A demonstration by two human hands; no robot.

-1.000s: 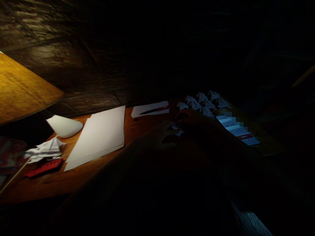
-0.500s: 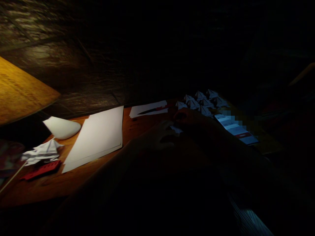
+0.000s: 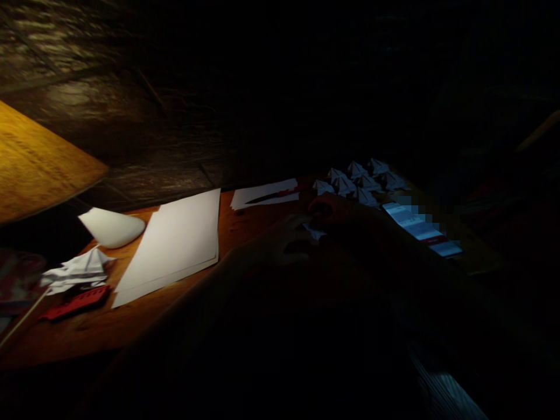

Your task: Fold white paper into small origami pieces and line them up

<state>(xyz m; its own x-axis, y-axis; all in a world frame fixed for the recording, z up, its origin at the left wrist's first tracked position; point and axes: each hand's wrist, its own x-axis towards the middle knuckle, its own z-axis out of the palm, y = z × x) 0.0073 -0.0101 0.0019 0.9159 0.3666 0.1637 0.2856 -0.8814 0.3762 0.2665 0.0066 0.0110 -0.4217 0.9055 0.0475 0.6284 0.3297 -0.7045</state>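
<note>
In dim light, a small piece of folded white paper [image 3: 315, 233] sits between my hands over the dark part of the wooden table. My left hand [image 3: 282, 242] curls around it from the left, thumb below and fingers above. From the upper right, my right hand [image 3: 335, 209] bends its fingers in a pinch at the paper's top edge. Shadow hides the exact fingertip contact. Just behind my right hand stand several pointed folded paper pieces [image 3: 343, 185], grouped in rows.
A knife [image 3: 273, 196] with a red handle lies on small paper sheets [image 3: 240, 200]. To the left are a stack of white paper [image 3: 175, 245], a white rounded object [image 3: 116, 230], crumpled paper [image 3: 83, 269] and a red object [image 3: 79, 302]. A lit phone [image 3: 422, 230] lies right.
The hands stay almost in place, with slight finger movement around the folded paper, a little more of which shows. The whole view has shifted very slightly.
</note>
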